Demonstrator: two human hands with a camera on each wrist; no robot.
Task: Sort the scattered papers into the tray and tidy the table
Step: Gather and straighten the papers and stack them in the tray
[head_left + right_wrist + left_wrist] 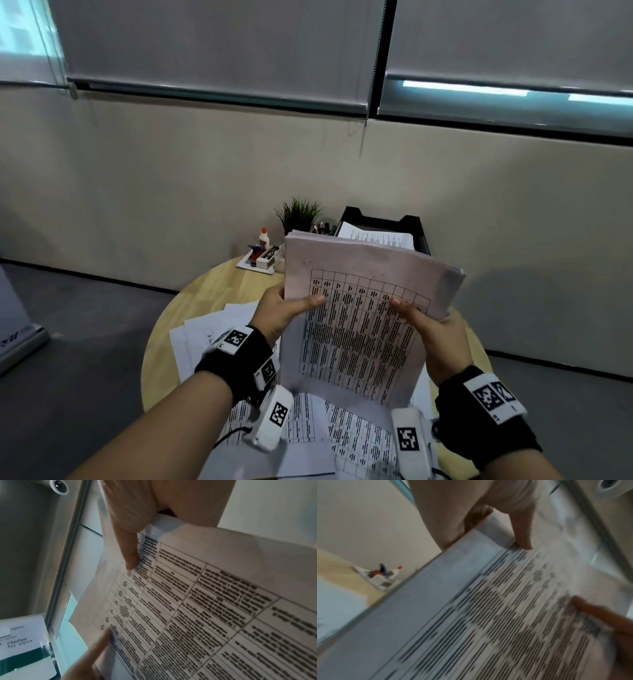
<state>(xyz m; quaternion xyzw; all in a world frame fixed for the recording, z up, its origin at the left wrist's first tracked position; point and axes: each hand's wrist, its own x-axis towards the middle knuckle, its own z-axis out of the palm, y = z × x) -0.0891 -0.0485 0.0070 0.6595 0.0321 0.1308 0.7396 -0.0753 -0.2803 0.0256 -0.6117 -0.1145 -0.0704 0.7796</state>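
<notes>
left hand (284, 313) + right hand (433, 330) gripping printed paper stack (363, 308), thumbs on top, lifting it above round wooden table (219, 284) | loose sheets (205, 335) lying underneath | black tray (394, 222) holding papers, sitting behind | glue bottle (264, 237) standing far left

Thick stack of printed papers (359, 308) held tilted above table, loose sheets (205, 339) below, black tray (394, 222) behind.
</notes>
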